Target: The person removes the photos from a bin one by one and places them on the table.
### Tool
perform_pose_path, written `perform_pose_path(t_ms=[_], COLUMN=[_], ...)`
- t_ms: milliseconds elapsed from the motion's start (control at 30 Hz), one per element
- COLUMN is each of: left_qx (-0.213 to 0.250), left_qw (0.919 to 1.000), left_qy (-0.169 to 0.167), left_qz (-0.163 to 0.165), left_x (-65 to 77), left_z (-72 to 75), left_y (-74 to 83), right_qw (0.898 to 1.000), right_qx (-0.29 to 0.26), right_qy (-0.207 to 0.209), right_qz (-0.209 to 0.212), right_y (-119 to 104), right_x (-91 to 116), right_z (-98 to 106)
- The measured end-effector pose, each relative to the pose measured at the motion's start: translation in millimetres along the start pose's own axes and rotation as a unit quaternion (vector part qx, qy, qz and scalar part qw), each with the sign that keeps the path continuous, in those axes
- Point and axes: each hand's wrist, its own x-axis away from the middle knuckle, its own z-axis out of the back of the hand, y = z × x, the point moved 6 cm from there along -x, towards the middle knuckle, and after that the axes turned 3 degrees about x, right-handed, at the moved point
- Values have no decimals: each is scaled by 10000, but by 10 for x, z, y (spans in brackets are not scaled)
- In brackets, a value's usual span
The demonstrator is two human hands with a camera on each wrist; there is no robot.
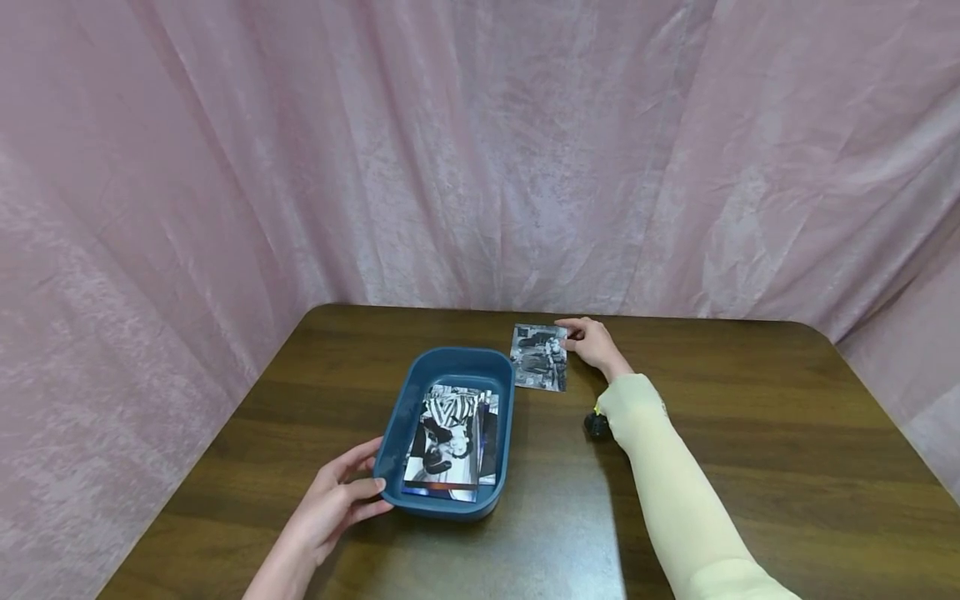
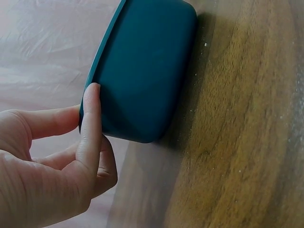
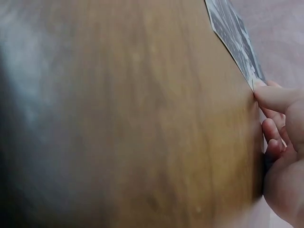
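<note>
My left hand [image 1: 330, 500] grips the near left corner of a blue plastic bin [image 1: 507, 433], thumb at the rim and fingers along the outer wall. In the left wrist view the fingers pinch the rim of the bin [image 2: 142, 71]. Inside the bin lies a loose stack of photo prints, topped by a black-and-white photo [image 1: 450, 437]. Behind the bin's right side, my right hand [image 1: 592, 343] pinches the right edge of another black-and-white photo [image 1: 538, 358], close over the table. The right wrist view shows the thumb on the edge of this photo [image 3: 232, 38].
Everything stands on a brown wood-grain table [image 1: 750, 433] with rounded far corners. A pink curtain [image 1: 525, 167] hangs behind it and along the sides. Beneath the right sleeve [image 1: 660, 450], a small black object [image 1: 597, 426] shows at the wrist.
</note>
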Motion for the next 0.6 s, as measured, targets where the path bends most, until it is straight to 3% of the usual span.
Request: perform_pose_path(t_ms=[367,600], left_qx=[-133,-82], left_qw=[9998,9999], left_qy=[-102,18], left_qz=[-117,-102], left_x=[31,14], left_z=[37,65], left_y=[41,40], right_qw=[9983,9984], right_qx=[349,-223], right_qy=[-459,-516], right_qz=[98,-4], right_y=[2,14], right_x=[0,17], right_z=[-5,57])
